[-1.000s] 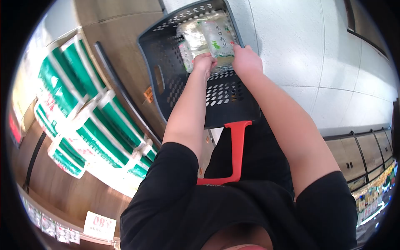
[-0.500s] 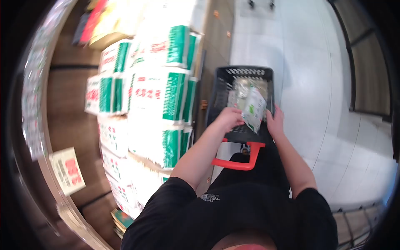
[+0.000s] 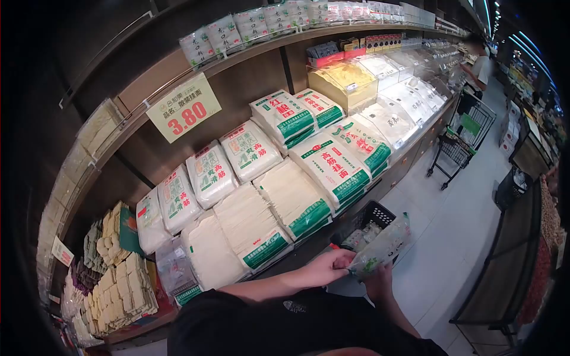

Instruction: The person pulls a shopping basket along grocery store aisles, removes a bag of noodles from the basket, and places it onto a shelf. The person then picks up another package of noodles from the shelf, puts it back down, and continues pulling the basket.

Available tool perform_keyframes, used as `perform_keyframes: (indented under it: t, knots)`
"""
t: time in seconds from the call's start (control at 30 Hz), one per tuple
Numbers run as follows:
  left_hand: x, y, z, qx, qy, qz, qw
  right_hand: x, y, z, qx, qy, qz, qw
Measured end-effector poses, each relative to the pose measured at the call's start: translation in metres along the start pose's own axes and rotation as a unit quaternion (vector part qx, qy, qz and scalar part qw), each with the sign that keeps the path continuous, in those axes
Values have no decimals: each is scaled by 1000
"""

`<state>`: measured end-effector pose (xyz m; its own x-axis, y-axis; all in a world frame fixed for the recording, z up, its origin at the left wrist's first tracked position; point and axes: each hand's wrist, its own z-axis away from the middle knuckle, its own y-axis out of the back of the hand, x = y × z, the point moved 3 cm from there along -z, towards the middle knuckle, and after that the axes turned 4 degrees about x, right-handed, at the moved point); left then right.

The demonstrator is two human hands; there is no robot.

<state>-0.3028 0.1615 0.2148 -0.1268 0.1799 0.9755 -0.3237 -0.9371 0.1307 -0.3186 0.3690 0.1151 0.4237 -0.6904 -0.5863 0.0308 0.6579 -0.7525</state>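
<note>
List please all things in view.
packet: one, clear with green print, in left hand
shopping basket: one, black, partly behind packet
packages: count unclear, pale, in basket
bags: many, white-green, across centre
large price sign: one, cream, above bags
upper packets: many, mostly white, along top
display bins: several, transparent, beyond bags
shopping cart: one, dark with green, right side
person: one, light clothing, upper right
left hand: one, bare, gripping packet
right hand: one, bare, below packet

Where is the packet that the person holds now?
In the head view, low, right of centre: the packet partly covers the basket, left hand and right hand at its near end.
</note>
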Motion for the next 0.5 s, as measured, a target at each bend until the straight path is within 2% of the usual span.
perform_keyframes:
  t: [0.07, 0.17, 0.2, 0.3, 0.5]
  knots:
    - [-3, 6, 40, 62, -71, -49, 994, 9, 2, 8, -9, -1, 59, 998]
    - [-18, -12, 90, 119, -26, 72, 990, 22, -1, 23, -42, 14, 183, 982]
    - [-31, -22, 98, 126, -8, 167, 978, 17, -14, 34, -70, 10, 179, 981]
    - [-29, -44, 121, 206, 54, 96, 972, 13, -26, 57, -203, 19, 303, 931]
    - [-15, -37, 160, 332, 3, 94, 939, 28, -85, 73, -309, 0, 337, 889]
